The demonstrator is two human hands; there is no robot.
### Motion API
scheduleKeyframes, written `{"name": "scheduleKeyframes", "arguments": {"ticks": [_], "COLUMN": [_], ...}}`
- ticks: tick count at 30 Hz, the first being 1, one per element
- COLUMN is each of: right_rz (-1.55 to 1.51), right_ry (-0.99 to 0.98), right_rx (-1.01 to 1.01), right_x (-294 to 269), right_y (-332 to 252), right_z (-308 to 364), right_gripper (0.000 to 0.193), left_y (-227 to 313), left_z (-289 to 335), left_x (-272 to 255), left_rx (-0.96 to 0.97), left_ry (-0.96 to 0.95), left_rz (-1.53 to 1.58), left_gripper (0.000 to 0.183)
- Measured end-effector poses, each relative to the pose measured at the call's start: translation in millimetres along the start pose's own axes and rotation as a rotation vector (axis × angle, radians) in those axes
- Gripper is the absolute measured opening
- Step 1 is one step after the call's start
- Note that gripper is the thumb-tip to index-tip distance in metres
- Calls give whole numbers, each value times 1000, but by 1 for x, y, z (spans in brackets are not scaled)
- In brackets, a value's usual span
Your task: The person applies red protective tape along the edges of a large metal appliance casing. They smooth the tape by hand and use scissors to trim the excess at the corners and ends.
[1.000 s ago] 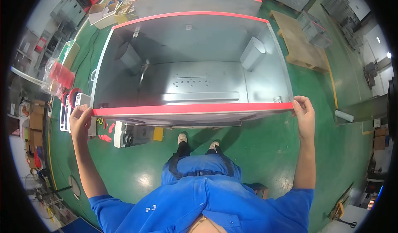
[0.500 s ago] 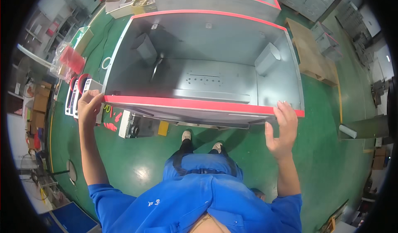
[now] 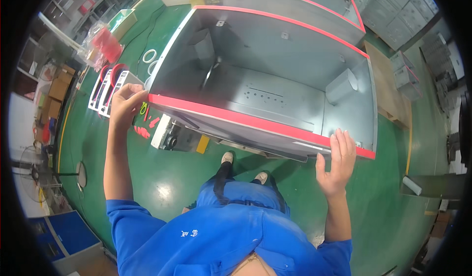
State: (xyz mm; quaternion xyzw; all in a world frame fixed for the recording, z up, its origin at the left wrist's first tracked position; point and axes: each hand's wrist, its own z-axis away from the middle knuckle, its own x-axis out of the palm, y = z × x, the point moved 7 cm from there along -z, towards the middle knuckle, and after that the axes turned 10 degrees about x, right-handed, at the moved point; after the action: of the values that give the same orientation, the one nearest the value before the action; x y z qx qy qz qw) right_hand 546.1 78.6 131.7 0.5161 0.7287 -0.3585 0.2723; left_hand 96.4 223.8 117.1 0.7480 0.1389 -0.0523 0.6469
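Note:
A large open-topped grey metal cabinet (image 3: 275, 74) lies in front of me, with red tape (image 3: 236, 120) along its near rim. My left hand (image 3: 125, 105) is at the near left corner, thumb and fingers pinched together on the end of the tape. Toward the near right corner, my right hand (image 3: 338, 165) lies flat against the tape, fingers stretched out and thumb apart, below the rim. Inside the cabinet are a white angular piece (image 3: 341, 86) at the right and a row of holes in the bottom panel.
More red-rimmed cabinets (image 3: 295, 10) stand behind. On the green floor at left are white cases with red loops (image 3: 104, 95), red scraps (image 3: 142, 131), green-handled scissors (image 3: 143, 109) and a yellow block (image 3: 202, 144). A wooden pallet (image 3: 391, 91) lies at right.
My view has turned, so the cabinet appears slanted, its right end lower. My right hand is slightly farther from the right corner along the tape. The left hand stays at its corner.

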Motion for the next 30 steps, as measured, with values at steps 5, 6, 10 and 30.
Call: {"name": "scheduleKeyframes", "arguments": {"ticks": [5,6,10,30], "right_rz": [104,106,117,-93], "right_ry": [-27,-24,-11,-91], "right_rx": [-37,-43,-47,-164], "right_x": [11,12,13,48], "right_y": [-1,0,0,-93], "right_z": [3,4,5,-32], "right_gripper": [44,44,41,41], "left_y": [7,7,3,8], "left_z": [3,2,0,0], "left_x": [3,2,3,3], "left_rx": [-17,-3,4,20], "left_ry": [-26,-17,-40,-18], "left_rz": [-5,-10,72,54], "left_gripper": [15,15,15,16]}}
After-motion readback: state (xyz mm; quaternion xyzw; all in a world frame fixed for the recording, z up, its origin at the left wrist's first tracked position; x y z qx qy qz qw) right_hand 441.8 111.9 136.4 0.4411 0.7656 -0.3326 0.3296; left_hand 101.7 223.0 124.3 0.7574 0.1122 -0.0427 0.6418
